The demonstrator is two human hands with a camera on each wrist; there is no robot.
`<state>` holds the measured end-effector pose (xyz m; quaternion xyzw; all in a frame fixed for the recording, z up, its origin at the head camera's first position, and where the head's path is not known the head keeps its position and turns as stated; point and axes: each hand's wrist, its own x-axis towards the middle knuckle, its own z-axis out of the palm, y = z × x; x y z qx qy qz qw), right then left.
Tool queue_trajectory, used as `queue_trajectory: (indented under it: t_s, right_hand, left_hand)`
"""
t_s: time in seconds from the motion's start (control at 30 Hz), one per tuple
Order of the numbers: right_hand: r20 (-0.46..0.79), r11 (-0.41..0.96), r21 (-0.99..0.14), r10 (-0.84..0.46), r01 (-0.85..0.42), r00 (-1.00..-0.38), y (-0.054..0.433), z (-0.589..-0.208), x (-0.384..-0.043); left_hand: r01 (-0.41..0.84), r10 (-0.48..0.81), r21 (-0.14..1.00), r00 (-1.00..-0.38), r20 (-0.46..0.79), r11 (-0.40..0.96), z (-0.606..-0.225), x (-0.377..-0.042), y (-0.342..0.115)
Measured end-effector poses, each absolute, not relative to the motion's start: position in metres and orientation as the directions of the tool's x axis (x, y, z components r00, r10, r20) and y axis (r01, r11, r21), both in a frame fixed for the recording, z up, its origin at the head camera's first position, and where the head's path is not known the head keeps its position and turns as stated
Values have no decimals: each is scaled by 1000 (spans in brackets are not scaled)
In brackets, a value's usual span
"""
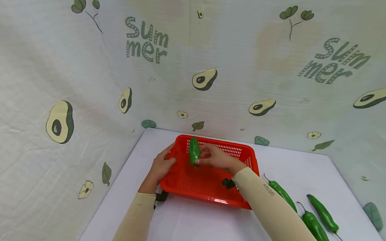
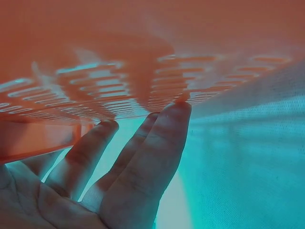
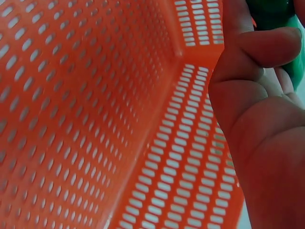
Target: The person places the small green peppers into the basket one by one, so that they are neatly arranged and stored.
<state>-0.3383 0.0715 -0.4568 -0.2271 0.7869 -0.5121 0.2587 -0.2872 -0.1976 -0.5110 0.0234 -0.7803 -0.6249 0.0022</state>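
A red plastic basket (image 1: 189, 195) with slotted walls and floor stands on the white table. On its left side my left hand (image 1: 158, 168) holds the rim, thumb over the edge. The left wrist view shows that hand's fingers (image 2: 143, 167) stretched up along the outside of the slotted wall. Over the inside of the basket, my right hand (image 1: 218, 158) pinches a glossy green pepper (image 1: 194, 149) near its lower end. The pepper points away toward the back wall of the basket. Only part of the pepper (image 3: 271, 13) shows at the top right of the right wrist view.
Right of the basket lie a green pepper (image 1: 283, 195) partly behind my right sleeve, another (image 1: 317, 230) nearer me, and a third (image 1: 324, 213) beside it. A cloth (image 1: 234, 57) printed with avocados hangs behind and along both sides of the table (image 1: 182, 224).
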Motion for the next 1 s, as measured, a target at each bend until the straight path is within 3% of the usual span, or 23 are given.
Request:
queue_trajectory:
  t_s: [1.0]
  right_hand:
    - [-278, 433, -900, -660, -51, -698, 41, -503, -352]
  left_hand:
    - [-18, -19, 983, -1000, -14, 181, -512, -288, -196]
